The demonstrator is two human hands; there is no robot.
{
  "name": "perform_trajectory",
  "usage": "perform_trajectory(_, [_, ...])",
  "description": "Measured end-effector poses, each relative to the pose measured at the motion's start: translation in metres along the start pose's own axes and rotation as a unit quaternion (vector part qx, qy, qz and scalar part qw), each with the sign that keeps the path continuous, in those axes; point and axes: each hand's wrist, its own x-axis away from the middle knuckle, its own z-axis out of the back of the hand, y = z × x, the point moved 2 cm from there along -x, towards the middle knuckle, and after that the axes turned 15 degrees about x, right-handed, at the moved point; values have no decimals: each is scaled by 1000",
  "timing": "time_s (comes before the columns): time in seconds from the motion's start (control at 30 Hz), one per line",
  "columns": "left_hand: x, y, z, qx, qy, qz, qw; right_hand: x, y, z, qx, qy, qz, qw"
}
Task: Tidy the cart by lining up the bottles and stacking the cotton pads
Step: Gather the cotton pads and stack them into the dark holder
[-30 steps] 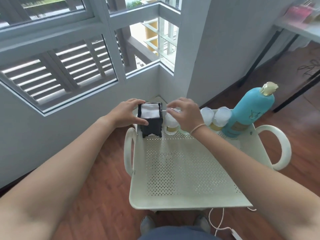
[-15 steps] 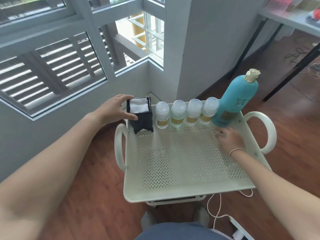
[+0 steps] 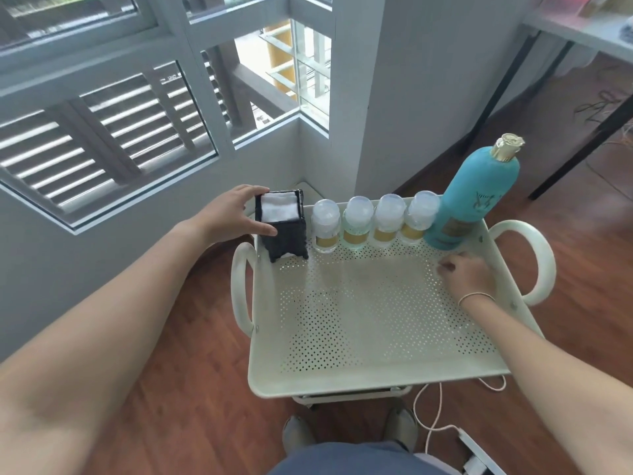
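Black holder (image 3: 286, 231) with white cotton pads (image 3: 278, 207) at cart tray (image 3: 342, 337) back-left corner, left hand (image 3: 236, 216) gripping its side. Four small bottles (image 3: 373, 221) lined up beside it, teal bottle (image 3: 474, 197) at row end. Right hand (image 3: 469, 274) loosely curled, resting on tray, holding nothing.

Daylight is pouring in through the window (image 3: 144, 108) at the upper left of the frame, and the glass panes near the top centre are blowing out almost to white. The scene is looking bright and evenly lit, with soft shadows only. The cart tray (image 3: 376, 371) in the centre is showing a pale sheen across its perforated floor. The wide lens is bending straight lines near the edges, and the forearms at the lower corners are swelling large. Fine detail is smearing slightly throughout, most at the upper right corner.
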Motion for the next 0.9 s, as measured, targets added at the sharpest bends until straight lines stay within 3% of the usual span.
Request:
perform_trajectory(0.2, [0, 0, 1, -5, 2, -7, 1000, 26, -44, 16, -111, 47, 58, 991])
perform_trajectory(0.53, [0, -1, 0, -2, -3, -4, 1000, 47, -201, 110, -256, 127, 243, 927])
perform_trajectory(0.7, [1, 1, 0, -1, 5, -8, 1000, 36, -249, 116, -219, 117, 272, 930])
perform_trajectory(0.9, [2, 0, -1, 12, 4, -7, 1000, 23, -273, 100, -46, 58, 301, 951])
